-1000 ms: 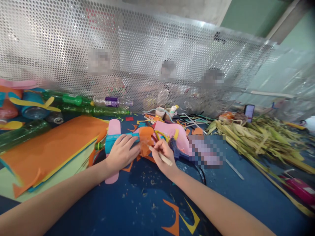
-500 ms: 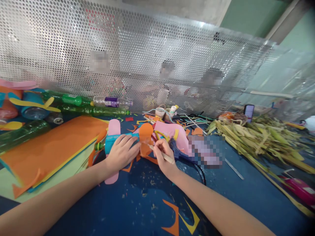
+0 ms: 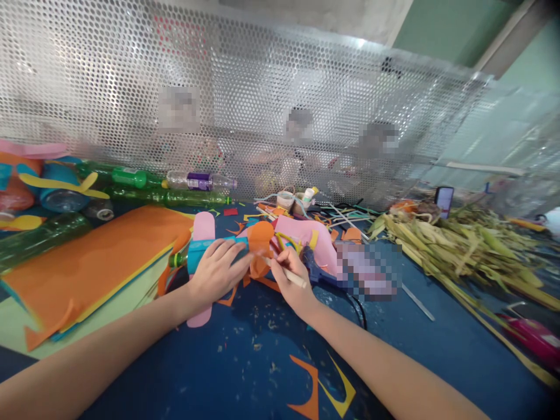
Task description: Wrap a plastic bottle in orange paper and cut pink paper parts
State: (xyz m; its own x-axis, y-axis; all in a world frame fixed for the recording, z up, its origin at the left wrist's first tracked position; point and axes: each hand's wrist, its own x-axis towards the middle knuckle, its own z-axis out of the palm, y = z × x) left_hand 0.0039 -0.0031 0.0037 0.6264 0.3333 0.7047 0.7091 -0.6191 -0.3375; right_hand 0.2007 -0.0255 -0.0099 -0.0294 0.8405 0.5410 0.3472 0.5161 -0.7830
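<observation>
The left hand [image 3: 216,273] is laid palm down over the blue-wrapped bottle [image 3: 199,252], its fingers slightly spread and bent across the top; whether the bottle is also gripped from underneath cannot be told. By the right hand [image 3: 299,296], its fingers curled and its wrist resting low, a pale stick [image 3: 296,278] is pinched like a pen, its thin end pointed at the orange piece [image 3: 261,234] beside the left fingertips. Whether that end is in contact cannot be made out. Both forearms are stretched inward from the near corners. The bottle is lying sideways on the blue table [image 3: 245,364], its green cap [image 3: 176,260] turned left, with the ends of a pink strip [image 3: 203,226] seen on its far and near sides. To the right, a dark blue tool [image 3: 326,277] is seen beside a pink sheet [image 3: 321,242]. Compared with half a second ago, the right hand and stick have been shifted slightly left; the left hand and bottle are left almost unmoved.
</observation>
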